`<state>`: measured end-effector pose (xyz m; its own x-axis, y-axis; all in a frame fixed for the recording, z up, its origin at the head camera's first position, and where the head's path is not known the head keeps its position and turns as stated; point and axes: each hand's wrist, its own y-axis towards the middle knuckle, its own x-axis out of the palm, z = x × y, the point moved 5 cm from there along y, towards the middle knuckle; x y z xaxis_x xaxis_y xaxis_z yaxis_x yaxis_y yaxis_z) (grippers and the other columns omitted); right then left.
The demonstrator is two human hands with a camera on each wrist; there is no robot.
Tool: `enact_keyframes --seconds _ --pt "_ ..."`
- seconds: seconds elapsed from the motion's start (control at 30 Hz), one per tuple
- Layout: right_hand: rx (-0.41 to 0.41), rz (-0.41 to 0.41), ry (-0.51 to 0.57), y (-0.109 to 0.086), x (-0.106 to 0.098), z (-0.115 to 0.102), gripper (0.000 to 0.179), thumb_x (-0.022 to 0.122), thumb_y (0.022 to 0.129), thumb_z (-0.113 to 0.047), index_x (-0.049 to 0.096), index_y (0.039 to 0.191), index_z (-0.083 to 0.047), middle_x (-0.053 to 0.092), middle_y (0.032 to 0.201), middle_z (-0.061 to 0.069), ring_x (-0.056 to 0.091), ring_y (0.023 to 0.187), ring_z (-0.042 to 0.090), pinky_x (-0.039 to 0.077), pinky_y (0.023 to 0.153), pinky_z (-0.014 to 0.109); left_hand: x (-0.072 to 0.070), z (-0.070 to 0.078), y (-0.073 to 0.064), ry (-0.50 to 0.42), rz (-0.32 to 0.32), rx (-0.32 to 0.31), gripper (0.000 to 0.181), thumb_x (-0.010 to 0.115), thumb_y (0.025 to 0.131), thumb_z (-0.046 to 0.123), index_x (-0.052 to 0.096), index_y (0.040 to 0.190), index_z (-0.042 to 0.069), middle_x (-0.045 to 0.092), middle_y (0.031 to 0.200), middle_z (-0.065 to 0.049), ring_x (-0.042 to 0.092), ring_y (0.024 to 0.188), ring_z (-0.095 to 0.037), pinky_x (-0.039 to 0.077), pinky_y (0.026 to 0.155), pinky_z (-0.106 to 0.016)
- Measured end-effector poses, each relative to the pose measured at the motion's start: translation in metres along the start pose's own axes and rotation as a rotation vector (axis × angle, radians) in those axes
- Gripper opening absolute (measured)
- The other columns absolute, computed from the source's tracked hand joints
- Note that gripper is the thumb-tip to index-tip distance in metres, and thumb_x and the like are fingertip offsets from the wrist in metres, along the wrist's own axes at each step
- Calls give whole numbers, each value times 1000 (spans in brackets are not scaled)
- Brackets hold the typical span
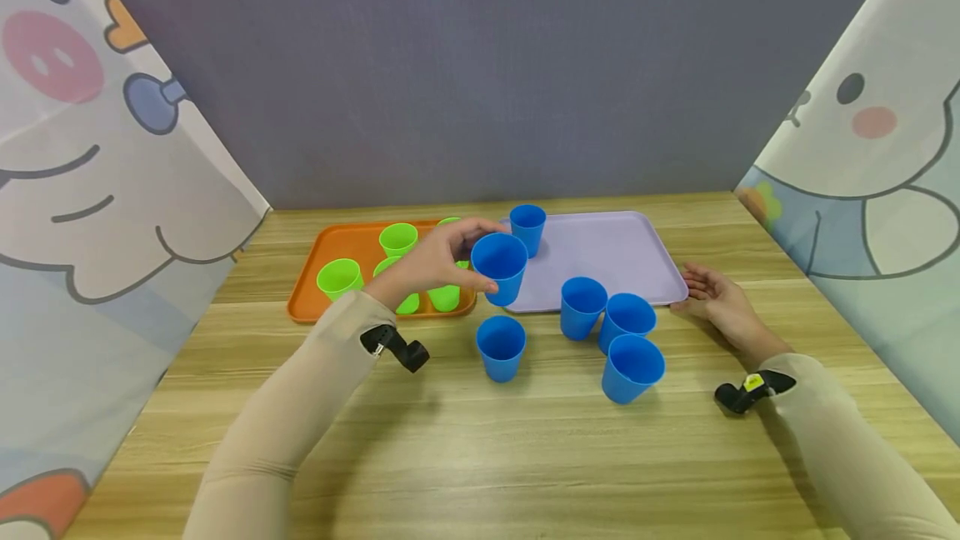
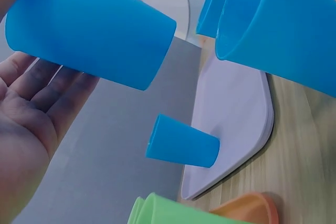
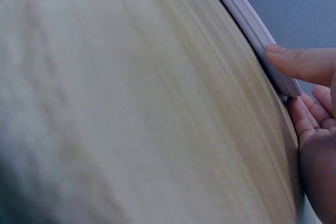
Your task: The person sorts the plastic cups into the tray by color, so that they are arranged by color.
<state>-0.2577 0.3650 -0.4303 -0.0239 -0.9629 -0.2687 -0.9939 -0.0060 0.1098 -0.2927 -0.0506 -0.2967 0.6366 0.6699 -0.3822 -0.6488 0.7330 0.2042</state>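
Note:
My left hand (image 1: 431, 261) holds a blue cup (image 1: 501, 269) up in the air, mouth upward, over the left end of the lilac tray (image 1: 607, 248). Thumb and fingers lie on opposite sides of the cup in the left wrist view. Another blue cup (image 1: 528, 232) stands on the tray's far left part. At the tray's near right corner is my right hand (image 1: 716, 307). Its thumb (image 3: 294, 61) presses the near rim while the fingers bend at the corner's other side. Several blue cups (image 1: 632, 369) stand in front of the tray, one (image 1: 501, 348) apart at the left.
An orange tray (image 1: 307, 294) with several green cups (image 1: 340, 277) lies left of the lilac one. A grey partition (image 1: 480, 82) rises behind both trays, and printed cloth panels (image 1: 847, 148) flank the wooden table (image 1: 480, 473).

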Motion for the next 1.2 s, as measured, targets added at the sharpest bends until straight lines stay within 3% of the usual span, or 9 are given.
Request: enact_keyframes --seconds 0.23,0.37,0.57,0.77,1.2 --pt "-2 13 14 0 -1 1 84 70 84 13 16 147 21 51 115 -9 55 100 -6 46 87 7 7 -6 24 -39 29 -8 59 81 81 1 54 133 4 66 126 -10 64 109 -25 52 96 -38" --pt "3 12 0 0 0 1 84 71 85 12 16 148 20 50 117 -7 55 100 -6 46 88 7 9 -11 36 -35 67 -47 58 82 83 7 55 134 8 66 126 -7 66 106 -25 54 93 -38" --pt "6 15 19 0 0 1 85 71 84 12 15 148 20 50 118 -7 54 101 -5 45 88 7 12 -19 54 27 112 -113 61 84 82 19 55 135 14 65 128 -3 62 112 -20 52 95 -39" --pt "-10 20 69 0 -1 1 85 70 83 15 14 146 22 52 115 -8 56 100 -3 46 87 8 18 -26 71 71 114 -125 64 86 81 22 54 136 14 64 129 -2 58 116 -19 50 97 -40" --pt "-3 18 40 2 -1 3 84 71 84 13 16 148 21 52 115 -8 57 99 -5 47 86 8 24 -30 103 210 125 -166 68 84 82 29 52 139 12 59 135 -5 55 124 -20 46 104 -40"
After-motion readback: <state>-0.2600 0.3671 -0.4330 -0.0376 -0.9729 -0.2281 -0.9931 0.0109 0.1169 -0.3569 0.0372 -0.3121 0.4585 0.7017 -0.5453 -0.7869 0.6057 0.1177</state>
